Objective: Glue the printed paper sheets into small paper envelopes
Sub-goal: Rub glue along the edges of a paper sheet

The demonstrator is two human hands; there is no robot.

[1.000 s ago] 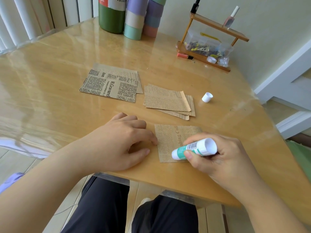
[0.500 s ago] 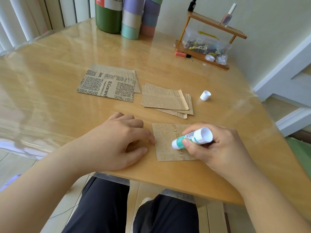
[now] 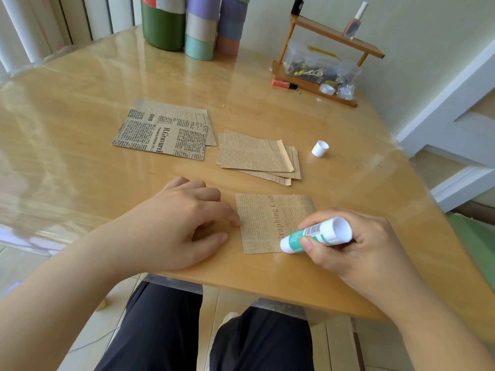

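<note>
One clear box (image 3: 316,62), small oddments inside.

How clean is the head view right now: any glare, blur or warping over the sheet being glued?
Head view: window glare streaks the glossy table at left; the sheet is evenly lit, its print readable; the glue stick and right hand look sharp; wide-angle bending curves the table edges.

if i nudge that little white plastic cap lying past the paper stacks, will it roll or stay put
The small white plastic cap looks round and seems tipped on its side, so it would probably roll in a curve. It likely weighs very little, and the glossy wooden table looks slick, so a nudge may send it skidding.
</note>
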